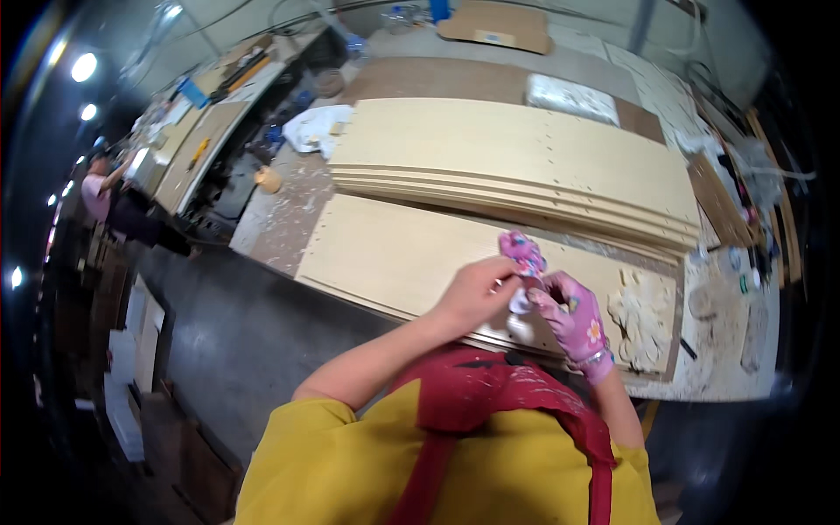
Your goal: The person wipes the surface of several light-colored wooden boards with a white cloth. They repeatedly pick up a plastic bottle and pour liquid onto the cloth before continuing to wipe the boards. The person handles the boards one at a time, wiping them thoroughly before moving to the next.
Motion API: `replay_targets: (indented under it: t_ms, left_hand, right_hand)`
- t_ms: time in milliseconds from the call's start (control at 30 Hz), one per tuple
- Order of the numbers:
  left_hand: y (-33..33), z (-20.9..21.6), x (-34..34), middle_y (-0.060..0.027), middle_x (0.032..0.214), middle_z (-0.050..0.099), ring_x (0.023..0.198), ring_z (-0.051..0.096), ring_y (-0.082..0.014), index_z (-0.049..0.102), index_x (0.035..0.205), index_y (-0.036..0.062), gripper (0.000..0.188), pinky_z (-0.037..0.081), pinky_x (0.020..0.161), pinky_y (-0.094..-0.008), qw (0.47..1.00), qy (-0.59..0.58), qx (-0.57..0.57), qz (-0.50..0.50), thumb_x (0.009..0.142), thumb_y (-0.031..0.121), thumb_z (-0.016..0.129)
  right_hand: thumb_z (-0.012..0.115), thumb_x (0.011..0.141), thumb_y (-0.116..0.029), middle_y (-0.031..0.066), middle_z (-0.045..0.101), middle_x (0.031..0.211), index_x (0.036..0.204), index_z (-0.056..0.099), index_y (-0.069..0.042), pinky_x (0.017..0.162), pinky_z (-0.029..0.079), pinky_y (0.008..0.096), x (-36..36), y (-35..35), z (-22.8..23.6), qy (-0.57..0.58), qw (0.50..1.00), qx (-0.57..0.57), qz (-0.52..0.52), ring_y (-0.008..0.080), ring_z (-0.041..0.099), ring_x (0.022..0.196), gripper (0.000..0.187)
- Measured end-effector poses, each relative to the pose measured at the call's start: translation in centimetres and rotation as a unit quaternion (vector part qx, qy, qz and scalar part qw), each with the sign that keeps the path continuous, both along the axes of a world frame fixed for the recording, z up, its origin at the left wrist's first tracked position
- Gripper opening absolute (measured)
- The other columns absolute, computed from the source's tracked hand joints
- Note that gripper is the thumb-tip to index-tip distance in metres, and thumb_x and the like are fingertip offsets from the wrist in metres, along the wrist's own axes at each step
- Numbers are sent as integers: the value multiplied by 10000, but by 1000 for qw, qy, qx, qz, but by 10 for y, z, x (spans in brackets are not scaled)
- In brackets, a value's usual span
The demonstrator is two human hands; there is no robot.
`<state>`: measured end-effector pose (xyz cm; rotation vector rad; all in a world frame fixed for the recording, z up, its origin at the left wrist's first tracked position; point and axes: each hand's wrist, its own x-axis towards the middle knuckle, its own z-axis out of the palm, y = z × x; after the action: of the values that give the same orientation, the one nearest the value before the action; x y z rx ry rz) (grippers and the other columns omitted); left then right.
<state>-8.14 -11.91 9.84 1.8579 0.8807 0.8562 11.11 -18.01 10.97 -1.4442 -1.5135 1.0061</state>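
My bare left hand (477, 293) is closed on a loose pink flowered work glove (522, 251), whose fingers stick up beyond my fingertips. My right hand (575, 319) wears a matching pink glove, and its fingers pinch the lower part of the loose one. A small dark reddish patch shows between the two hands; I cannot make out what it is. Something white and blurred (520, 325) hangs just below them. Both hands are above the nearer pale wooden board (394, 254), which lies flat on the table.
Behind lies a stack of pale boards (455, 131) with small holes. A heap of pale, glue-like scraps (643, 319) sits right on the near board. A foam-wrapped package (571, 98), white cloth (317, 129) and orange-tan container (268, 179) are around. Another person (118, 197) stands far left.
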Motion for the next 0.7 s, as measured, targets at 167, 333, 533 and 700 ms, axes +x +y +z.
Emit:
replay_targets:
  t_ms: [167,333,533,700]
  left_hand:
    - [0,3,-9,-151,902,619,814,609,-344,611,1020,26,195,500,692,-386,981,133,138,-14,845,109,589]
    - [-15,29,-5,-138,933,608,879,611,-320,587,1050,15,234,511,748,-390,957,36,285,28,831,96,590]
    - [-21,34,7,-115,935,568,833,614,-234,550,1049,14,258,517,704,-319,884,72,459,-54,805,95,565]
    - [-23,-7,0,-129,847,624,735,649,-235,565,1015,23,202,534,608,-315,865,331,375,-42,831,90,515]
  right_hand:
    - [610,863,-176,152,584,674,810,608,-4,597,451,329,-5,-3,0,-91,992,52,-68,264,547,586,180]
    - [585,877,-164,129,491,611,779,572,10,546,393,327,-4,3,-4,-73,996,45,-19,187,497,553,200]
    - [592,889,-169,-11,520,639,755,563,-19,562,400,248,-9,18,-21,184,982,22,45,78,480,606,203]
    - [586,903,-176,13,577,672,770,586,-17,573,426,257,-4,16,-35,103,995,2,11,96,514,596,207]
